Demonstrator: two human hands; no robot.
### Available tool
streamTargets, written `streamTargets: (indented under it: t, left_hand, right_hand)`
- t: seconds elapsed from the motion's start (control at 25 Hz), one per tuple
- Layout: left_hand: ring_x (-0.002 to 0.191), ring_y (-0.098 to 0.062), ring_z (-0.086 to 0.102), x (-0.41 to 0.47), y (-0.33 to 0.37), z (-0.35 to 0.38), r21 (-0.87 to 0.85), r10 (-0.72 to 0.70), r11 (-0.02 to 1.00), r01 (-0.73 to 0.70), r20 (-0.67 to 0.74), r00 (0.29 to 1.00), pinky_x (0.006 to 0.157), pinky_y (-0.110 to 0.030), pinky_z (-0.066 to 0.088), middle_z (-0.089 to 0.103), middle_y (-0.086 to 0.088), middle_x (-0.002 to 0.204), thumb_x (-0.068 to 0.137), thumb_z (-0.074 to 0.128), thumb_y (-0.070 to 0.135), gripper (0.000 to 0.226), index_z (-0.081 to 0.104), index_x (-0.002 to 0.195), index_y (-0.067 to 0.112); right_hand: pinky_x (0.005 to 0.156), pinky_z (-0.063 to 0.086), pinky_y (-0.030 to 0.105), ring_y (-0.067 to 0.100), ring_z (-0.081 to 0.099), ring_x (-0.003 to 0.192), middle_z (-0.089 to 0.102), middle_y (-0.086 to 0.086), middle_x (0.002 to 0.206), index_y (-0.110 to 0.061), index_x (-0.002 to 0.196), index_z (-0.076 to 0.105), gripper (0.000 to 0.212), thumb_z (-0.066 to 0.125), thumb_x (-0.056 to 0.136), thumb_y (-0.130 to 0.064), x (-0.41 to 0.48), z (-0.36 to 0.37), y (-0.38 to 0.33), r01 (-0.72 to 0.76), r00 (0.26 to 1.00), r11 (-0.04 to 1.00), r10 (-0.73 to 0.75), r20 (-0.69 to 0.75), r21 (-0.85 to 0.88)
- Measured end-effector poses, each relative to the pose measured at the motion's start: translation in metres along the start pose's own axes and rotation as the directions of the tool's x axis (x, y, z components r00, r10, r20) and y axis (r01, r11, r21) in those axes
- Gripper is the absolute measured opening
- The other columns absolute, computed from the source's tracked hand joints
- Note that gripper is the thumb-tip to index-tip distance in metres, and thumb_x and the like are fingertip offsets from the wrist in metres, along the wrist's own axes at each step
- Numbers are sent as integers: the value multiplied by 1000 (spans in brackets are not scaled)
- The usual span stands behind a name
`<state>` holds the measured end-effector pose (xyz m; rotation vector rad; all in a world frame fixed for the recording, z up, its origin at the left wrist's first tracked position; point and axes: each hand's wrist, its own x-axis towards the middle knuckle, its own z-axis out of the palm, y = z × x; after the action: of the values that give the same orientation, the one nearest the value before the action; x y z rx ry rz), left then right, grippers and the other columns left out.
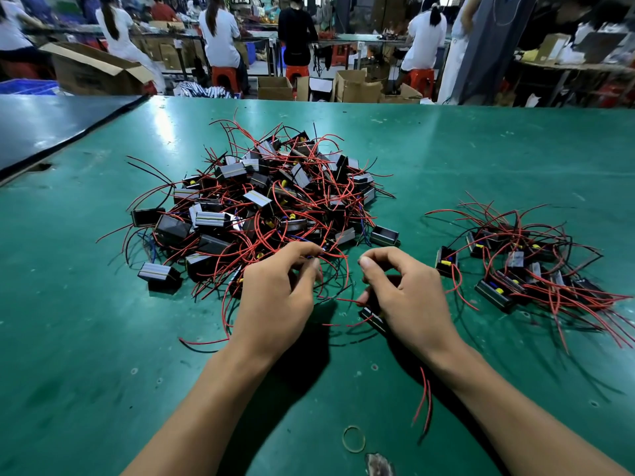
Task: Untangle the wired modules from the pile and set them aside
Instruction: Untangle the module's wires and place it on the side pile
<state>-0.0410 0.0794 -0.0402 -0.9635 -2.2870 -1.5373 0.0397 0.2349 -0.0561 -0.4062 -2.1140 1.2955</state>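
Head view, black boxy modules (159, 275), red leads (302, 197) (few blue), seemingly knotted

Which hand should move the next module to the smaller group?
Right. The right hand grips the module and sits nearest the set-aside group; the left hand pinches wires at the pile.
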Motion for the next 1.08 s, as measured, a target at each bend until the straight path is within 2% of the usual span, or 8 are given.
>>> streamTargets:
  t: [0.16, 0.28, 0.4, 0.52, 0.64, 0.72, 0.92, 1.08]
  left_hand:
    - [63, -8, 65, -1, 5, -3, -54, -34, 998, 41, 123, 992, 57, -15, 47, 70, 8, 69, 86, 71, 20, 1, 72, 87, 19]
    - [70, -3, 63, -2, 6, -5, 4, 54, 998, -56, 230, 972, 64, -9, 41, 69, 13, 74, 81, 71, 33, 14, 76, 84, 21]
    - [77, -2, 61, -1, 5, -3, 44, 95, 993, -109, 248, 964, 71, -13, 43, 69, 12, 79, 82, 77, 25, 8, 79, 85, 17]
    - [74, 1, 62, 1, 5, -2, -56, -28, 998, 39, 182, 983, 69, -10, 43, 71, 14, 78, 86, 74, 14, 7, 77, 88, 20]
    - [74, -7, 69, 4, 6, -4, -235, -177, 945, 225, 211, 961, 70, -20, 53, 75, 10, 77, 89, 71, 13, 10, 75, 93, 21]
    - [80, -16, 71, 4, 7, -4, -308, -233, 902, 301, 239, 943, 75, -27, 53, 76, 5, 78, 89, 71, 14, 9, 71, 96, 18]
    - [77, -10, 71, 3, 5, -3, -355, -263, 875, 331, 227, 938, 71, -16, 53, 77, 2, 81, 88, 72, 15, 4, 72, 92, 15]
    - [87, -20, 71, 2, 4, -3, -351, -257, 877, 327, 231, 938, 83, -30, 57, 77, 3, 85, 86, 75, 17, 7, 79, 91, 20]
  right_hand:
    - [57, 56, 24, 17, 70, 57, 71, 5, 69, -21, 90, 65, 11, 61, 99, -17, -2, -2, -3, -50, 998, 992, 45, 42, 114]
    - [63, 57, 25, 14, 69, 60, 72, 4, 69, -20, 92, 63, 10, 60, 100, -16, -3, -1, -4, -58, 993, 987, 41, 115, 149]
    - [68, 58, 30, 14, 68, 64, 73, 7, 72, -19, 92, 61, 10, 58, 101, -14, -4, 0, -7, -105, 981, 971, 66, 183, 214]
    - [62, 56, 28, 18, 69, 64, 72, 6, 76, -13, 94, 60, 8, 57, 101, -11, -3, -2, -10, -176, 969, 934, 110, 220, 310]
    - [64, 56, 30, 18, 68, 66, 69, 1, 74, -12, 94, 63, 7, 58, 99, -12, -1, -2, -11, -219, 958, 913, 135, 252, 344]
    - [63, 56, 29, 15, 65, 63, 65, 0, 69, -12, 92, 64, 8, 59, 99, -13, -1, -1, -11, -257, 949, 891, 159, 272, 375]
    - [63, 55, 24, 14, 63, 62, 62, -1, 68, -13, 91, 68, 9, 63, 94, -19, -4, 2, -12, -306, 930, 849, 171, 325, 430]
    - [67, 56, 25, 12, 63, 63, 64, -2, 70, -15, 92, 71, 15, 67, 87, -29, -5, 3, -11, -319, 920, 842, 166, 354, 436]
